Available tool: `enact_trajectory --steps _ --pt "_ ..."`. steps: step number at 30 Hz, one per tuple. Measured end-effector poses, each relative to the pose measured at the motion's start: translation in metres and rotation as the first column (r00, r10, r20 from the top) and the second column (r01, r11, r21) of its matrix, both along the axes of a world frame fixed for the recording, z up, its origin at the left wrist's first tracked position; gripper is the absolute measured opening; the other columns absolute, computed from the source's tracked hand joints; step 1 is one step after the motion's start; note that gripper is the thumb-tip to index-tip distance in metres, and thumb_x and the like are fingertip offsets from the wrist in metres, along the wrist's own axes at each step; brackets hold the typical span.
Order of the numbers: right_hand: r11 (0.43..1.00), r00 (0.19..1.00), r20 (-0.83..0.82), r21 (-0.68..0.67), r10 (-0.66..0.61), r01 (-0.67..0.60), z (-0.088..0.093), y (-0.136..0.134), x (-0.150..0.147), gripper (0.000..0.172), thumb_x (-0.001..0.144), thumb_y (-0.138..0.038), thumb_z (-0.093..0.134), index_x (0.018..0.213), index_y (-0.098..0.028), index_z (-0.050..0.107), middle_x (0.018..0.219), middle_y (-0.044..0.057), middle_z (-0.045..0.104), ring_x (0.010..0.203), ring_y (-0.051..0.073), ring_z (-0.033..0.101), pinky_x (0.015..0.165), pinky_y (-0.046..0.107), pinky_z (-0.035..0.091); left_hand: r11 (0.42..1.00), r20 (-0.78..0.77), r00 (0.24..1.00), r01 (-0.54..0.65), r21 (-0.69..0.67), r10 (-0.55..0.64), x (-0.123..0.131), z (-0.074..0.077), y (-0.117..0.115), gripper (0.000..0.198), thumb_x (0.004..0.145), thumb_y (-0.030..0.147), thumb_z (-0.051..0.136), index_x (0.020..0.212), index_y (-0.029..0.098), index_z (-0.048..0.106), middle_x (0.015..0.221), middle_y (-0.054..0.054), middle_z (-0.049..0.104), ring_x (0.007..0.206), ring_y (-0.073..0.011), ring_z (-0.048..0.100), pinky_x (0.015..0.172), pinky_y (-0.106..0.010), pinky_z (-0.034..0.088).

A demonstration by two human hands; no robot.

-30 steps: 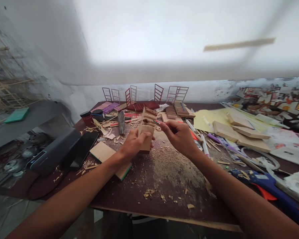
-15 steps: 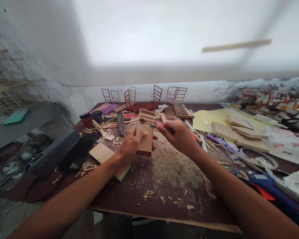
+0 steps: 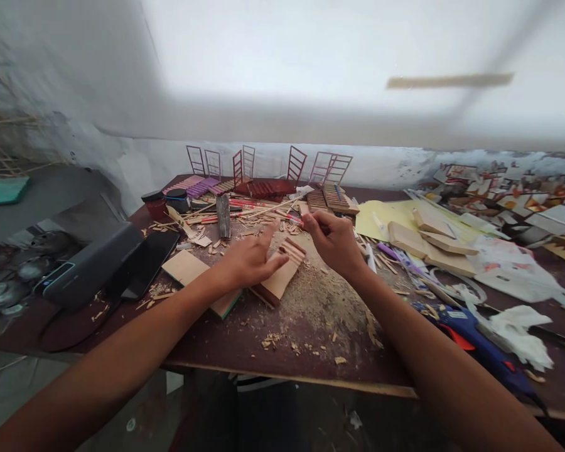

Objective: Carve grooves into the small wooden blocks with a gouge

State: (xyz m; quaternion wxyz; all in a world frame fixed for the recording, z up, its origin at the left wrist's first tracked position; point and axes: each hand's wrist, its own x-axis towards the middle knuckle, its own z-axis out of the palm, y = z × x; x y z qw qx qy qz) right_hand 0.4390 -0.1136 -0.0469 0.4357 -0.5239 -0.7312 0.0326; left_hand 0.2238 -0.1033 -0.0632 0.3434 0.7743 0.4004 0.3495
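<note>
My left hand (image 3: 248, 258) hovers over the table with its fingers spread, just left of a small wooden block (image 3: 281, 280). That block lies tilted on the tabletop, with slats across its far end, some stained reddish brown, and a dark patch partly behind my fingers. My right hand (image 3: 332, 242) is pinched on a slim red-and-white paintbrush (image 3: 294, 219), which points left above the block's far end. The brush tip is hard to make out against the wood scraps. A flat wooden board with a green edge (image 3: 188, 269) lies partly beneath my left forearm.
Small chair-like frames (image 3: 296, 164) stand at the back. Dark-lidded jars (image 3: 154, 204) and a grey wooden piece (image 3: 223, 216) are at left, near a black phone (image 3: 151, 265). Pale wooden blocks (image 3: 409, 242) and a blue glue gun (image 3: 471, 329) lie right. Wood shavings (image 3: 341, 307) litter the tabletop.
My left hand has let go of the wooden block, which now rests on the table. The right hand still holds the paintbrush, now apart from the block. The view has shifted slightly.
</note>
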Motion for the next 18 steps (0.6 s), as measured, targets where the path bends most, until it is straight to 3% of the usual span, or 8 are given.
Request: enact_trajectory --steps 2,5,7,9,11,13,16,18 --pt "1.000 1.000 -0.005 -0.011 -0.013 0.013 -0.002 0.001 0.000 0.050 0.103 -0.057 0.043 0.071 -0.020 0.056 0.065 0.002 0.053 0.066 0.015 0.045 0.064 0.031 0.034 0.979 -0.252 0.963 -0.046 0.200 0.097 -0.006 0.006 0.001 0.055 0.089 0.049 0.067 0.136 0.021 0.062 0.077 -0.003 0.067 0.076 -0.0240 0.065 0.079 -0.033 0.046" --pt "0.999 0.999 0.004 -0.028 -0.032 0.032 -0.004 0.003 0.001 0.050 0.103 -0.057 0.042 0.071 -0.021 0.053 0.067 0.002 0.052 0.066 0.016 0.045 0.065 0.031 0.034 0.958 -0.431 0.896 0.021 0.287 0.109 -0.015 0.012 -0.003 0.051 0.095 0.056 0.057 0.132 0.022 0.064 0.084 -0.008 0.070 0.082 -0.0262 0.067 0.077 -0.033 0.046" --pt "0.998 0.999 0.028 -0.050 -0.031 0.032 -0.004 0.004 0.002 0.047 0.103 -0.055 0.042 0.073 -0.020 0.054 0.068 0.002 0.053 0.066 0.015 0.046 0.065 0.031 0.033 0.950 -0.522 0.853 0.142 0.278 0.025 -0.019 0.013 -0.011 0.043 0.095 0.054 0.056 0.124 0.023 0.067 0.082 -0.007 0.070 0.079 -0.0252 0.067 0.074 -0.031 0.045" --pt "0.997 0.998 0.064 -0.077 -0.022 0.027 -0.004 0.005 0.003 0.044 0.103 -0.053 0.044 0.077 -0.020 0.056 0.070 0.002 0.055 0.067 0.015 0.048 0.065 0.030 0.033 0.903 -0.569 0.812 0.336 0.268 -0.133 -0.019 0.012 -0.023 0.030 0.097 0.046 0.056 0.108 0.022 0.070 0.083 -0.007 0.071 0.078 -0.0229 0.067 0.071 -0.030 0.044" --pt "0.994 0.994 0.110 -0.105 -0.013 0.025 -0.003 0.004 0.004 0.041 0.103 -0.051 0.043 0.081 -0.019 0.057 0.068 0.001 0.055 0.065 0.015 0.047 0.064 0.030 0.031 0.818 -0.610 0.747 0.509 0.267 -0.265 -0.015 0.010 -0.034 0.027 0.101 0.040 0.051 0.094 0.020 0.069 0.084 -0.006 0.070 0.075 -0.0204 0.066 0.068 -0.030 0.042" --pt "0.991 0.986 0.168 -0.136 0.005 0.018 0.001 0.001 0.005 0.040 0.105 -0.049 0.042 0.083 -0.019 0.056 0.065 -0.001 0.053 0.062 0.014 0.044 0.062 0.030 0.029 0.717 -0.630 0.718 0.603 0.350 -0.297 -0.008 0.009 -0.040 0.033 0.102 0.041 0.050 0.086 0.019 0.067 0.084 -0.006 0.069 0.076 -0.0199 0.064 0.069 -0.031 0.043" --pt "0.981 0.958 0.281 -0.196 0.065 -0.009 0.010 -0.007 0.009 0.038 0.106 -0.047 0.041 0.084 -0.020 0.056 0.065 -0.001 0.052 0.060 0.013 0.040 0.063 0.030 0.027 0.479 -0.621 0.734 0.664 0.574 -0.274 0.012 0.004 -0.036 0.033 0.100 0.044 0.056 0.084 0.016 0.068 0.095 -0.010 0.068 0.094 -0.0245 0.063 0.084 -0.038 0.046" --pt "0.966 0.923 0.363 -0.256 0.128 -0.033 0.018 -0.014 0.014 0.035 0.106 -0.045 0.042 0.087 -0.021 0.058 0.068 0.000 0.056 0.060 0.013 0.041 0.064 0.030 0.027 0.343 -0.609 0.705 0.709 0.616 -0.363 0.029 -0.002 -0.029 0.034 0.100 0.045 0.056 0.084 0.018 0.068 0.097 -0.009 0.068 0.094 -0.0237 0.062 0.085 -0.040 0.045"
